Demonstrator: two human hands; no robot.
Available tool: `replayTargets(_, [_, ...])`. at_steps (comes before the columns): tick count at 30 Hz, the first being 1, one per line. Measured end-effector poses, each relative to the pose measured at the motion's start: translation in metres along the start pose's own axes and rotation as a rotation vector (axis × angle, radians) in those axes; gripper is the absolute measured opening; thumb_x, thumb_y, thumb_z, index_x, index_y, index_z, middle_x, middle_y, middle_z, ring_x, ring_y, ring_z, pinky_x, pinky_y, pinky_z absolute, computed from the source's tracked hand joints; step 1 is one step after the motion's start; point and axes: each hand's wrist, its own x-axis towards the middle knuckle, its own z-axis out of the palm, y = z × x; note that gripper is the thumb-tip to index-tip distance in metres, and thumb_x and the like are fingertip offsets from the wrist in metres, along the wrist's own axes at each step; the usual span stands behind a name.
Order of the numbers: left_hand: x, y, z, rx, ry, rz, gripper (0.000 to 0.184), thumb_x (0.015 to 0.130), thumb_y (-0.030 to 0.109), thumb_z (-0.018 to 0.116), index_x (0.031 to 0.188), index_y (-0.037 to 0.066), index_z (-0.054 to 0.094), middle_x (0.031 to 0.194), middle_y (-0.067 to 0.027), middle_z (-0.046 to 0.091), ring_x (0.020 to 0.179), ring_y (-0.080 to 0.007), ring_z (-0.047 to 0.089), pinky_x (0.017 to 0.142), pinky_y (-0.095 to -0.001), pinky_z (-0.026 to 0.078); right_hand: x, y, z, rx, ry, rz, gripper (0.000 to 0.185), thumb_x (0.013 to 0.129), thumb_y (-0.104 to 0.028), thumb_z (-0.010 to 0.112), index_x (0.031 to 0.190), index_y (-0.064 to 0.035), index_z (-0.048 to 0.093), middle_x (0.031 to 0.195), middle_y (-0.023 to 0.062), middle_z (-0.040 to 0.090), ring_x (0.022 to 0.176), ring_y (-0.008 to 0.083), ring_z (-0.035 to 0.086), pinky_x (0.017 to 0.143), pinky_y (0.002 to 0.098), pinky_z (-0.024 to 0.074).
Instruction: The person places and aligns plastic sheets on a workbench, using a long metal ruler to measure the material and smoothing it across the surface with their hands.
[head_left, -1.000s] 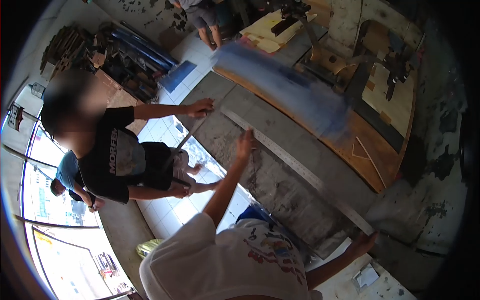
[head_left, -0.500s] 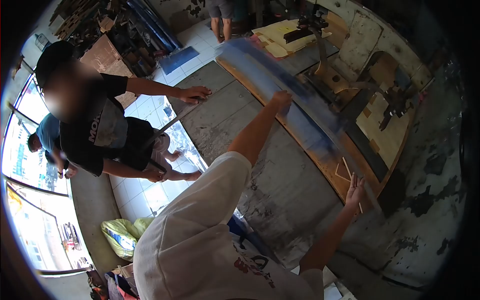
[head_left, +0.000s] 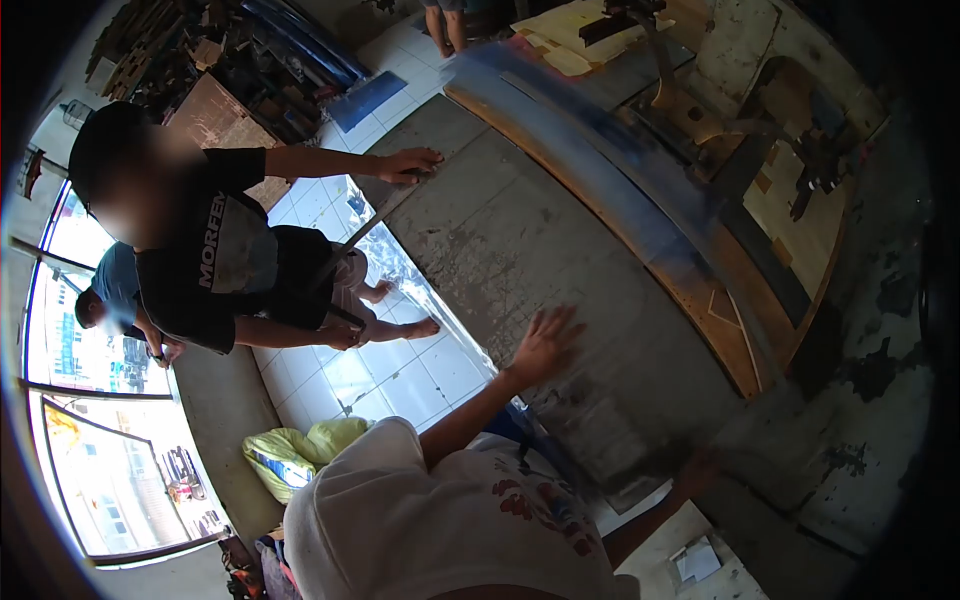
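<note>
My left hand is in the air over the grey table, fingers spread, with nothing in it. Down at the right, my right hand is dark and smeared by motion near the table's lower corner, so its fingers cannot be made out. Beyond both hands, a long blue panel, also blurred, lies over a brown wooden board. A thin pale strip with an angular outline shows at the board's near end. Neither hand visibly touches the panel.
A co-worker in a black shirt stands at the left, one hand on the table's edge, the other by a dark bar. Metal clamps stand behind the panel. A yellow-green sack lies below; another person bends by the window.
My left hand has let go of the blue panel's edge and drawn back toward me. My right hand has left the panel's near end and moved down. The view has shifted slightly.
</note>
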Motion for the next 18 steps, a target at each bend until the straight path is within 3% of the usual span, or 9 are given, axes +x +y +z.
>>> replayTargets(2, [-0.033, -0.008, -0.015, 0.075, 0.021, -0.13, 0.053, 0.083, 0.03, 0.061, 0.131, 0.016, 0.045, 0.145, -0.0149, 0.029, 0.135, -0.0327, 0.025, 0.107, -0.0527, 0.02, -0.065, -0.04, -0.018, 0.242, -0.083, 0.157, 0.051, 0.087, -0.037, 0.06, 0.118, 0.003, 0.054, 0.114, 0.0237, 0.056, 0.099, 0.0339, 0.058, 0.084, 0.0403, 0.0478])
replayTargets(5, [-0.05, -0.043, -0.037, 0.176, 0.111, -0.291, 0.055, 0.084, 0.033, 0.058, 0.133, 0.015, 0.043, 0.145, -0.0161, 0.028, 0.134, -0.0356, 0.024, 0.107, -0.0535, 0.019, -0.112, -0.05, -0.004, 0.282, 0.002, 0.297, 0.054, 0.085, -0.036, 0.063, 0.121, 0.002, 0.051, 0.113, 0.023, 0.055, 0.095, 0.0324, 0.059, 0.082, 0.0395, 0.0485])
replayTargets(8, [-0.04, -0.101, -0.059, 0.221, 0.21, -0.362, 0.054, 0.085, 0.034, 0.056, 0.133, 0.013, 0.043, 0.144, -0.0184, 0.029, 0.133, -0.0386, 0.025, 0.106, -0.0536, 0.019, -0.116, -0.064, -0.018, 0.309, 0.047, 0.282, 0.055, 0.084, -0.037, 0.065, 0.121, 0.0016, 0.051, 0.112, 0.0234, 0.055, 0.093, 0.0303, 0.059, 0.081, 0.0378, 0.0488])
replayTargets(9, [-0.033, -0.124, -0.065, 0.247, 0.259, -0.338, 0.053, 0.085, 0.036, 0.055, 0.131, 0.01, 0.045, 0.141, -0.0203, 0.033, 0.129, -0.0403, 0.029, 0.105, -0.0548, 0.022, -0.117, -0.047, -0.011, 0.148, 0.123, 0.226, 0.045, 0.086, -0.031, 0.063, 0.117, 0.0005, 0.054, 0.103, 0.0199, 0.06, 0.09, 0.0277, 0.06, 0.078, 0.0361, 0.049])
replayTargets(12, [-0.005, -0.187, -0.091, 0.267, 0.299, -0.346, 0.052, 0.086, 0.037, 0.053, 0.129, 0.009, 0.045, 0.139, -0.0207, 0.035, 0.129, -0.0395, 0.031, 0.104, -0.0543, 0.024, -0.12, -0.035, -0.029, 0.189, -0.065, 0.144, 0.032, 0.088, -0.024, 0.057, 0.109, -0.0002, 0.056, 0.09, 0.0147, 0.064, 0.084, 0.0272, 0.062, 0.075, 0.0356, 0.0491])
replayTargets(13, [0.004, -0.207, -0.098, 0.288, 0.3, -0.354, 0.052, 0.087, 0.037, 0.053, 0.129, 0.008, 0.044, 0.139, -0.0209, 0.035, 0.128, -0.0397, 0.031, 0.104, -0.0535, 0.025, -0.125, -0.007, -0.01, 0.216, 0.031, -0.145, 0.017, 0.09, -0.02, 0.051, 0.096, -0.005, 0.056, 0.069, 0.0036, 0.058, 0.064, 0.0192, 0.058, 0.058, 0.0305, 0.0478])
replayTargets(17, [0.035, -0.273, -0.125, 0.258, 0.312, -0.324, 0.052, 0.087, 0.036, 0.053, 0.128, 0.005, 0.044, 0.137, -0.0221, 0.036, 0.127, -0.0404, 0.033, 0.104, -0.0505, 0.027, -0.128, -0.035, -0.062, 0.727, -0.298, 0.251, 0.022, 0.093, -0.031, 0.05, 0.091, -0.0096, 0.056, 0.064, -0.0016, 0.048, 0.049, 0.0105, 0.049, 0.043, 0.0242, 0.0391])
replayTargets(18, [0.036, -0.285, -0.126, 0.247, 0.306, -0.298, 0.052, 0.087, 0.035, 0.053, 0.127, 0.004, 0.044, 0.137, -0.0224, 0.036, 0.127, -0.0404, 0.033, 0.104, -0.05, 0.027, -0.13, -0.059, -0.076, 0.82, -0.197, 0.337, 0.019, 0.093, -0.031, 0.049, 0.083, -0.015, 0.052, 0.06, -0.0066, 0.037, 0.043, 0.002, 0.034, 0.036, 0.019, 0.0264])
